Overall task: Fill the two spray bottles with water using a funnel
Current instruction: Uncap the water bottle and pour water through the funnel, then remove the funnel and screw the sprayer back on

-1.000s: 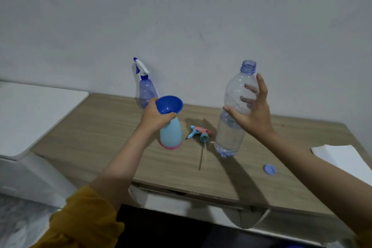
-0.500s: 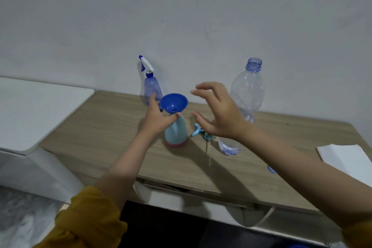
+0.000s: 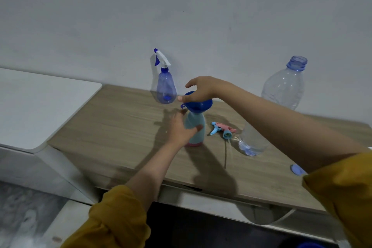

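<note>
Blue funnel [image 3: 198,104] seated upright in pale-blue, pink-based spray bottle [image 3: 196,130].

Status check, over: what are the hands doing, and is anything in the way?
Left hand grips light blue spray bottle. Right hand holds funnel seated in its neck. Water bottle stands uncapped to the right; nothing blocking.

Desk [image 3: 124,127]: left half bare wood, open approach from the front edge. Centre crowded: light-blue bottle [image 3: 198,134] upright with funnel [image 3: 201,105] on its neck, left hand [image 3: 179,128] around the body, right hand [image 3: 201,91] over the funnel rim. Purple sprayer [image 3: 166,86] just behind, by the wall. To the right, trigger head [image 3: 222,129] lies between the bottle and the water bottle [image 3: 281,94]; narrow gaps. Right forearm crosses over that side. Cap [image 3: 297,169] near the front edge.
</note>
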`<state>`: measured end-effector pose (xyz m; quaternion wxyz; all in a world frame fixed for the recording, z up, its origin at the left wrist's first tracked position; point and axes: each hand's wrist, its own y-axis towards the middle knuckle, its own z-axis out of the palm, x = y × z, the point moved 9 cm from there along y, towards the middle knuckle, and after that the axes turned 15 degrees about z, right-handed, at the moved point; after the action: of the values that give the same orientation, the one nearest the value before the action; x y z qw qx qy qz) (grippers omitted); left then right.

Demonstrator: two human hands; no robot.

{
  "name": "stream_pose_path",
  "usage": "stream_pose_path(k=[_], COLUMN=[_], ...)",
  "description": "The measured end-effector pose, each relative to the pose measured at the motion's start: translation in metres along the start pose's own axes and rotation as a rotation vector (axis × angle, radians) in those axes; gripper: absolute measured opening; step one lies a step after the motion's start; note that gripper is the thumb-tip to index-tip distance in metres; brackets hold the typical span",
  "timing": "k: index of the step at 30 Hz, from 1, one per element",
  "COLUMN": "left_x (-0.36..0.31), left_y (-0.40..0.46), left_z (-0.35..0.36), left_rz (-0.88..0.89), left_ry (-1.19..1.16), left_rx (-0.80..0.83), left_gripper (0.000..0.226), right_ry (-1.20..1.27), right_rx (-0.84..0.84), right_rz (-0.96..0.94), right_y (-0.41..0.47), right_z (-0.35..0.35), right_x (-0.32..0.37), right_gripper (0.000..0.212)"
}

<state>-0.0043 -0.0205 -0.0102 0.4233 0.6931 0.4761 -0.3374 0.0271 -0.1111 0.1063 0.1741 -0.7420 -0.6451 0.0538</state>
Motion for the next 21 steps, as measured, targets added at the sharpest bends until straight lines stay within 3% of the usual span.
stream_pose_path(k=[4,11,17,21], left_x=[0.01,0.017,0.017,0.016], left_y=[0.002,0.002,0.002,0.002], left_z=[0.005,0.006,0.004,0.002], left_rz=[-0.006,0.032,0.057,0.11], left_ry=[-0.012,-0.05,-0.01,0.019], left_rx=[-0.056,-0.093,-0.074,-0.087], left_gripper=[0.063,0.054,0.052,0.048], right_ry=[-0.058,0.131,0.262,0.521], right_rx=[0.023,0.153,0.144,0.12], right_rz=[0.097,0.337,0.304,0.309], right_y=[0.002,0.007,-0.006,-0.031], right_z=[0.004,0.012,-0.001,-0.006], right_x=[0.005,0.0,-0.01,-0.048], right_gripper=[0.072,0.051,0.051,0.042])
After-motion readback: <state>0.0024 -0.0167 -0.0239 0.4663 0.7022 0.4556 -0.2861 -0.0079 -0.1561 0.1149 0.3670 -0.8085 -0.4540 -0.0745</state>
